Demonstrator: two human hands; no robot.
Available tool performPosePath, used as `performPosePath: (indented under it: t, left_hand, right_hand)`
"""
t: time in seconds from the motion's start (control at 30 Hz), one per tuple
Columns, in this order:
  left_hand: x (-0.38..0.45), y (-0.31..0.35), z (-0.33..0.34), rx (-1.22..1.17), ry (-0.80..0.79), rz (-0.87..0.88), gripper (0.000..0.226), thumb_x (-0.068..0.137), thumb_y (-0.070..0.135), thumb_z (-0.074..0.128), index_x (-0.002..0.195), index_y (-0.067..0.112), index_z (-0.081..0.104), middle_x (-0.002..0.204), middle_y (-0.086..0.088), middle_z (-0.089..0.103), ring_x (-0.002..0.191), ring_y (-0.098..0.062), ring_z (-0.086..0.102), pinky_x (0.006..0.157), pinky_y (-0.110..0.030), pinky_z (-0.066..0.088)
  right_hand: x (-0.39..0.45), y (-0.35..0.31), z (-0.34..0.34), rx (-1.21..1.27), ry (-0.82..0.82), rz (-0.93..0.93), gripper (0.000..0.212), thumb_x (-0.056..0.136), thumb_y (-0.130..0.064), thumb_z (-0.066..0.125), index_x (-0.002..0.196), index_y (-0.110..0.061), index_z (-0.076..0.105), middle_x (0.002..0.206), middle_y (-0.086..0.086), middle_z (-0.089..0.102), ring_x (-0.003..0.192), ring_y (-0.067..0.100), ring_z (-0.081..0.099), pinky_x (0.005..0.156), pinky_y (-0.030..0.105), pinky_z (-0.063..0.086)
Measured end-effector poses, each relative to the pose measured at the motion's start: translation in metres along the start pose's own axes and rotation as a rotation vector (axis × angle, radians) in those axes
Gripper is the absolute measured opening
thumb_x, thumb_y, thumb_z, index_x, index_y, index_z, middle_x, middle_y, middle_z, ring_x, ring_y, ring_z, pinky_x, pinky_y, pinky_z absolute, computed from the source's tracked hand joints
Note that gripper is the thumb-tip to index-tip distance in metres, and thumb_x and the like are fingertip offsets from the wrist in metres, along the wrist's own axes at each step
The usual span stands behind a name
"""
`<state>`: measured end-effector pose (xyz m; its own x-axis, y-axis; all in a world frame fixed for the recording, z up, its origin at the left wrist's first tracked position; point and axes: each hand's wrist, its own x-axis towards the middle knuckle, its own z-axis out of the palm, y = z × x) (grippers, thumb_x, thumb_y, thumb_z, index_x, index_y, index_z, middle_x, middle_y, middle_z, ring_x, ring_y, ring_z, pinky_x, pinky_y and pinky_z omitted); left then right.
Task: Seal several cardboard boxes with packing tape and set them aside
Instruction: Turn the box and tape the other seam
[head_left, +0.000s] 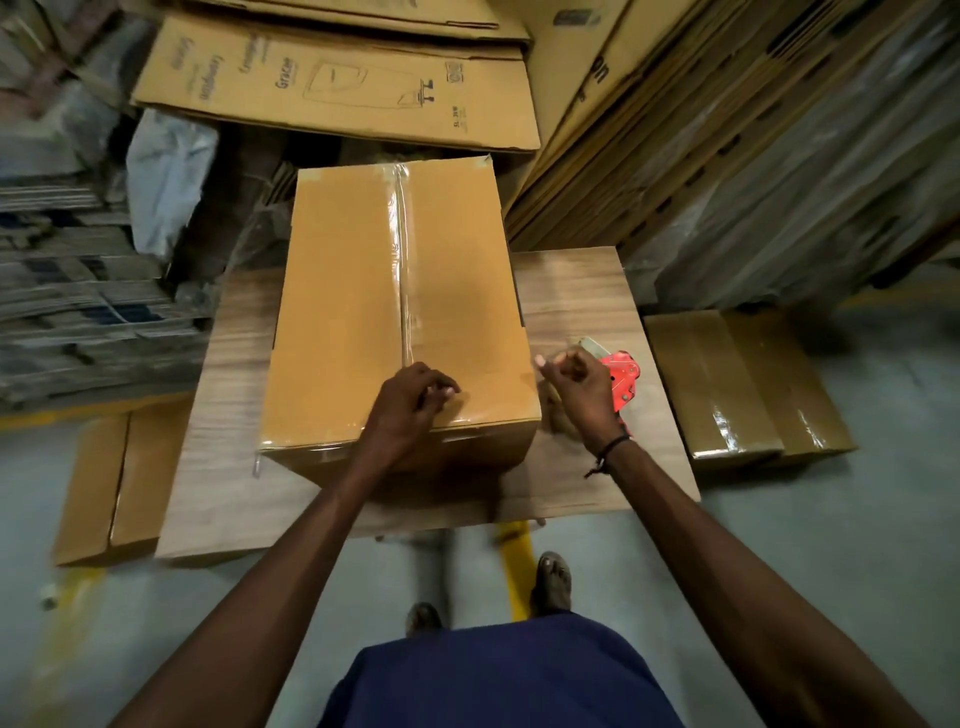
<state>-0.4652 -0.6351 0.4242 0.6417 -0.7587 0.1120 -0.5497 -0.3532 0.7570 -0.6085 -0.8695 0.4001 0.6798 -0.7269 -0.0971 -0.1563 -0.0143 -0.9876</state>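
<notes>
We've got the box sitting on the desk, long axis running away from us, tape strip down the seam. Left hand presses curled fingers on the near edge. Right hand hovers loosely curled, holding nothing, with the red tape gun just behind it — so right's nearer. Sealed boxes lie on the floor to the right

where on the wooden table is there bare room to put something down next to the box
Left of the box, a bare strip of table runs to its left edge. The far right corner is bare too. Near right is crowded: the tape dispenser and right hand. The left hand presses the box's near edge.
</notes>
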Motion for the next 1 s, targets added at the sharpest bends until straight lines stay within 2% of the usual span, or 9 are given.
performPosePath:
  t: [0.1,0.2,0.3,0.43,0.57,0.67,0.77,0.93,1.0]
  left_hand:
    - [-0.015,-0.016,-0.017,0.033,-0.015,-0.007,0.013,0.099,0.021,0.067,0.103,0.024,0.079,0.094,0.006,0.065,0.090,-0.013,0.062,0.079,-0.043,0.053]
    - [-0.028,-0.023,-0.027,0.072,-0.025,0.022,0.015,0.093,0.019,0.075,0.105,0.025,0.081,0.094,0.007,0.064,0.092,-0.013,0.059,0.078,-0.038,0.052]
    - [-0.033,-0.027,-0.031,0.141,-0.021,0.089,0.017,0.089,0.017,0.079,0.106,0.019,0.081,0.091,-0.001,0.063,0.086,-0.018,0.056,0.067,-0.038,0.050]
    - [-0.036,-0.033,-0.034,0.212,-0.060,0.193,0.036,0.093,0.041,0.058,0.108,0.018,0.081,0.085,-0.005,0.062,0.079,-0.020,0.054,0.067,-0.033,0.039]
    - [-0.037,-0.047,-0.035,0.332,-0.104,0.346,0.041,0.098,0.042,0.054,0.119,0.017,0.077,0.089,-0.010,0.061,0.078,-0.026,0.055,0.064,-0.038,0.042]
    - [-0.040,-0.055,-0.036,0.460,-0.114,0.464,0.038,0.097,0.033,0.063,0.129,0.014,0.071,0.095,-0.013,0.059,0.080,-0.026,0.053,0.062,-0.038,0.045]
    - [-0.044,-0.060,-0.039,0.516,-0.113,0.537,0.052,0.085,0.014,0.084,0.134,0.010,0.067,0.098,-0.016,0.060,0.080,-0.030,0.057,0.060,-0.039,0.050]
    - [-0.063,-0.068,-0.054,0.472,-0.092,0.430,0.061,0.084,0.004,0.080,0.140,0.016,0.062,0.108,-0.013,0.057,0.091,-0.027,0.055,0.069,-0.040,0.051]
    - [-0.070,-0.063,-0.057,0.422,-0.102,0.312,0.059,0.087,0.012,0.080,0.142,0.019,0.060,0.114,-0.010,0.056,0.098,-0.025,0.053,0.075,-0.037,0.050]
  right_hand:
    - [-0.009,-0.038,0.023,-0.195,-0.135,-0.186,0.024,0.081,-0.024,0.089,0.084,-0.011,0.069,0.081,0.004,0.070,0.075,0.013,0.059,0.069,0.029,0.047]
    - [-0.030,-0.055,0.056,-0.380,-0.404,-0.311,0.022,0.080,-0.026,0.090,0.084,-0.017,0.070,0.080,-0.008,0.071,0.075,0.010,0.063,0.066,0.022,0.048]
    - [-0.041,-0.044,0.076,-0.505,-0.572,-0.367,0.016,0.084,-0.032,0.085,0.087,-0.028,0.069,0.080,-0.013,0.069,0.075,0.009,0.063,0.065,0.034,0.053]
    - [-0.047,-0.031,0.079,-0.569,-0.563,-0.454,0.019,0.084,-0.046,0.077,0.092,-0.032,0.067,0.080,-0.015,0.063,0.075,0.010,0.058,0.064,0.035,0.046]
    - [-0.044,-0.025,0.078,-0.699,-0.637,-0.584,0.019,0.092,-0.036,0.074,0.103,-0.027,0.062,0.097,-0.010,0.058,0.087,0.010,0.053,0.073,0.037,0.047]
    - [-0.041,-0.026,0.074,-0.826,-0.698,-0.676,0.021,0.100,-0.038,0.065,0.114,-0.022,0.059,0.108,-0.004,0.054,0.094,0.012,0.050,0.078,0.039,0.048]
    - [-0.041,-0.035,0.068,-0.869,-0.778,-0.710,0.028,0.105,-0.039,0.056,0.124,-0.019,0.058,0.114,0.002,0.053,0.097,0.016,0.051,0.081,0.035,0.047]
    - [-0.034,-0.044,0.059,-0.885,-0.901,-0.635,0.032,0.099,-0.018,0.067,0.130,-0.022,0.058,0.117,0.000,0.053,0.101,0.017,0.054,0.086,0.040,0.050]
    - [-0.032,-0.049,0.064,-0.944,-0.910,-0.595,0.042,0.092,-0.017,0.075,0.129,-0.025,0.057,0.117,-0.003,0.053,0.099,0.016,0.054,0.083,0.041,0.051]
